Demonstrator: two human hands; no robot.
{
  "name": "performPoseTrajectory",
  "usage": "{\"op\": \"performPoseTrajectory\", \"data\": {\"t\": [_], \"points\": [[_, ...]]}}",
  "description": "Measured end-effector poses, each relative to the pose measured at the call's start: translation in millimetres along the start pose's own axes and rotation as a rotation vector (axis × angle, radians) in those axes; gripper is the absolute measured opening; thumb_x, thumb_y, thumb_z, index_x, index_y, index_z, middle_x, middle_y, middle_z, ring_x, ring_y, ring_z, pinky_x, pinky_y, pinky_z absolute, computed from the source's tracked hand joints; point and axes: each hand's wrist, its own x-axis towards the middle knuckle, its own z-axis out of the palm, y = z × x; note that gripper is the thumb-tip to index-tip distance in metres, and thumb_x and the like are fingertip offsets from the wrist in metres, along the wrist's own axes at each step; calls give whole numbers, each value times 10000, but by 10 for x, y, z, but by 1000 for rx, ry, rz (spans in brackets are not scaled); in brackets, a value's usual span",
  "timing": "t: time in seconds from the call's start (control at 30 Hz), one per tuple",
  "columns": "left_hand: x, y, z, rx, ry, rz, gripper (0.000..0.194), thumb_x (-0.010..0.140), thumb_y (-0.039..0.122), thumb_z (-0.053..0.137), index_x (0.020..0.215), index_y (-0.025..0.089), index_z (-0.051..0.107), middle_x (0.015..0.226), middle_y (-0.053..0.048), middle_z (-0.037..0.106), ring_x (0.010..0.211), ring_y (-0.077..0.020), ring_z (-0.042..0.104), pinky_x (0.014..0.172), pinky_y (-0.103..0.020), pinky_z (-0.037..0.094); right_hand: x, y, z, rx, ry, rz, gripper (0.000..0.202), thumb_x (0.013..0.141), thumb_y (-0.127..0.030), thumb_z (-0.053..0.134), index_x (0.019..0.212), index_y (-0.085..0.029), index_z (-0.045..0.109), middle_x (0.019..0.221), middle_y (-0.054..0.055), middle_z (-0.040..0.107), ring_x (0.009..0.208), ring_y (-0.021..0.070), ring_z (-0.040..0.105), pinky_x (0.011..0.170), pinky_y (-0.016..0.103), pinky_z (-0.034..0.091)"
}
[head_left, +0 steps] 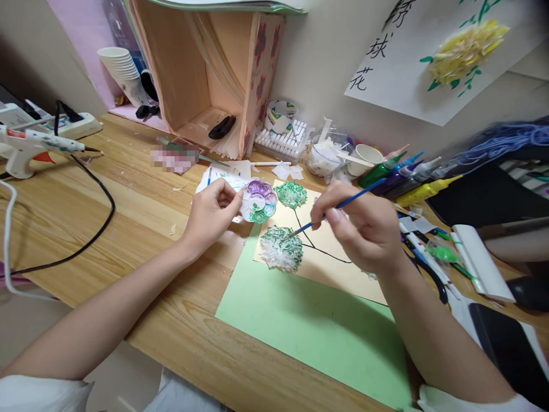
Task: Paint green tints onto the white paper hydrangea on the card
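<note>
My right hand [360, 223] grips a blue paintbrush [360, 193], its tip touching a ruffled flower head [281, 250] that is green on top and white lower down. Between the fingers of my left hand [214, 209] is a small flower-shaped paint palette [259, 201] with purple, green and teal paint in its wells. Farther back sits a second flower head [291, 194], mostly green. Thin black stem lines [311, 246] run from both across a cream sheet [343, 280], which lies on a larger green sheet [309, 326].
At left lie a glue gun [26, 149] and its black cord [109, 194]. An open box [206, 74] stands at the back. Cotton swabs [283, 140], a paper cup [364, 157] and several paint bottles [386, 171] line the wall. Pens and a white roll [482, 263] crowd the right.
</note>
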Motion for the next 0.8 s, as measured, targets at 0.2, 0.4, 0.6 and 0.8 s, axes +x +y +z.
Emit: {"op": "performPoseTrajectory", "data": {"t": [0.2, 0.4, 0.6, 0.8], "points": [[22, -36, 7, -22, 23, 1, 241, 807, 370, 636, 698, 203, 501, 616, 15, 608, 568, -140, 634, 542, -256, 504, 26, -21, 99, -81, -134, -95, 167, 818, -86, 444, 782, -211, 549, 666, 3, 602, 617, 135, 531, 592, 279, 447], [20, -4, 9, -33, 25, -4, 222, 800, 325, 637, 687, 204, 489, 609, 18, 598, 562, -141, 632, 533, -258, 502, 17, -2, 136, -109, -143, -130, 171, 805, -62, 450, 785, -211, 532, 655, 0, 591, 601, 133, 507, 586, 272, 432], [17, -1, 9, -29, 28, -4, 221, 801, 324, 636, 684, 206, 489, 604, 19, 598, 567, -140, 631, 539, -261, 505, 11, -12, 129, -100, -138, -121, 195, 788, -44, 452, 794, -222, 531, 667, 3, 589, 615, 140, 525, 577, 281, 439], [14, -17, 7, -34, 23, -2, 219, 805, 317, 635, 687, 202, 491, 607, 18, 598, 569, -142, 640, 530, -256, 503, 21, -16, 120, -98, -139, -118, 195, 792, -38, 451, 785, -220, 523, 659, 0, 577, 612, 134, 519, 578, 274, 442]]}}
